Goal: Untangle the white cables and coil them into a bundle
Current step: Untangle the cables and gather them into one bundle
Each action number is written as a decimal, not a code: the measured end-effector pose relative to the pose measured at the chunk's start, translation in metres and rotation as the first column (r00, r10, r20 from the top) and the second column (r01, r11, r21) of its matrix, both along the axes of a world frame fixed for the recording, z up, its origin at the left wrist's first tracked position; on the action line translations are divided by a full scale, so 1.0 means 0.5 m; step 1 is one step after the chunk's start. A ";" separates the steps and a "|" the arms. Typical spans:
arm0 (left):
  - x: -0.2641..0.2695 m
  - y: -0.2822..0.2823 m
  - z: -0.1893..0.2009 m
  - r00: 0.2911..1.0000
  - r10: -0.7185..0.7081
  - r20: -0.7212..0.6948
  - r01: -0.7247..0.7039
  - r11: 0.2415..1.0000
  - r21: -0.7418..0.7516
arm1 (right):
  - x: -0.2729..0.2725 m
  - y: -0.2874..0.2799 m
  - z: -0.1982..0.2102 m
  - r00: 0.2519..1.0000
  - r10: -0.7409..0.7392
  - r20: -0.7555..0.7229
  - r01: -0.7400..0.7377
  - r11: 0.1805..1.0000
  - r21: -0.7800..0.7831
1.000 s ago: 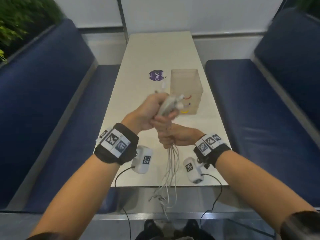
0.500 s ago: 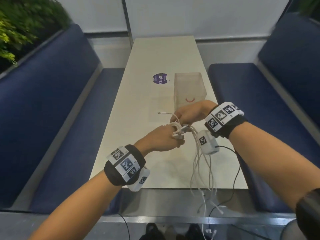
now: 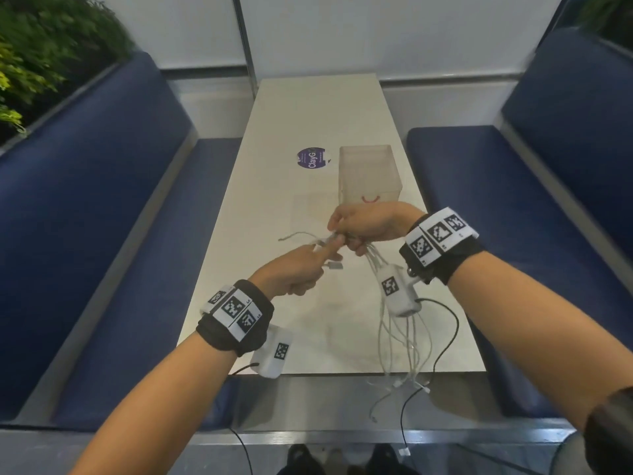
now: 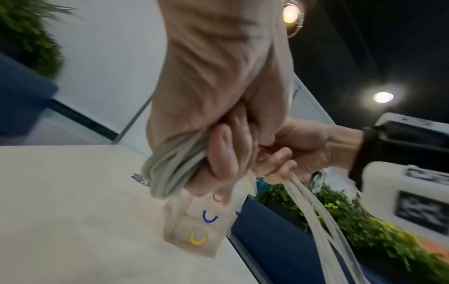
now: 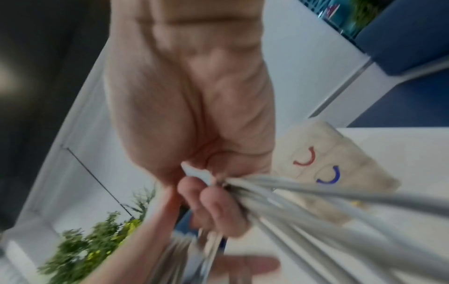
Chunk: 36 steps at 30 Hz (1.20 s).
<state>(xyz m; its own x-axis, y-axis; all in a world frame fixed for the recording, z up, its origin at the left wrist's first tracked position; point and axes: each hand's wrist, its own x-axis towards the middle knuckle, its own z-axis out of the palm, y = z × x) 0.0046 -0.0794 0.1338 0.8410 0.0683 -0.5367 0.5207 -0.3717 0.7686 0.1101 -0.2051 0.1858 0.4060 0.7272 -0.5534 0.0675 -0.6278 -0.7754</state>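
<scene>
Several white cables (image 3: pixel 399 337) hang as one bunch from my right hand (image 3: pixel 363 228), which grips them above the table; their loose ends dangle past the near table edge. My left hand (image 3: pixel 305 269) holds the folded upper part of the bunch (image 4: pixel 170 171) in a closed fist, right against the right hand, with a white plug (image 3: pixel 334 265) sticking out. One thin end (image 3: pixel 291 236) trails to the left. In the right wrist view the strands (image 5: pixel 316 201) run out between the curled fingers (image 5: pixel 218 209).
A translucent drawer box (image 3: pixel 368 176) with red, blue and yellow handles stands on the white table (image 3: pixel 274 207) just behind my hands. A purple round sticker (image 3: pixel 311 158) lies left of it. Blue benches (image 3: pixel 102 234) flank the table. Black sensor wires hang from both wrists.
My right hand rose from below the left to beyond it, near the box. The left hand dropped lower and nearer. The hanging strands swung to the right.
</scene>
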 end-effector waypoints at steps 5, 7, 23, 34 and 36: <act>0.018 0.002 -0.015 0.923 0.377 0.077 -0.352 0.909 -0.224 | -0.037 0.024 -0.053 0.924 -0.379 -0.054 0.380 0.890 0.253; 0.023 0.003 -0.023 0.884 0.453 0.118 -0.411 0.871 -0.268 | -0.055 0.029 -0.064 0.903 -0.430 -0.012 0.414 0.861 0.296; 0.083 -0.006 -0.004 0.650 0.745 0.154 -0.506 0.574 -0.644 | -0.137 0.057 -0.128 0.707 -0.446 0.549 0.148 0.852 0.501; 0.080 0.042 0.090 0.806 0.539 0.246 -0.117 0.551 -0.826 | -0.129 0.024 -0.200 0.974 -0.225 -0.022 0.213 0.878 0.429; 0.054 0.037 0.091 0.900 0.302 0.315 0.051 0.644 -0.763 | -0.094 0.014 -0.186 0.991 -0.132 0.015 0.119 0.931 0.345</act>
<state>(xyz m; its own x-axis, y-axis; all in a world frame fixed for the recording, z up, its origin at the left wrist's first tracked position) 0.0314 -0.0609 0.1791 0.9928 -0.0790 -0.0899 0.1163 0.4583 0.8811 0.0629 -0.1981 0.0928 0.5217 0.8119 -0.2621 0.0383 -0.3292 -0.9435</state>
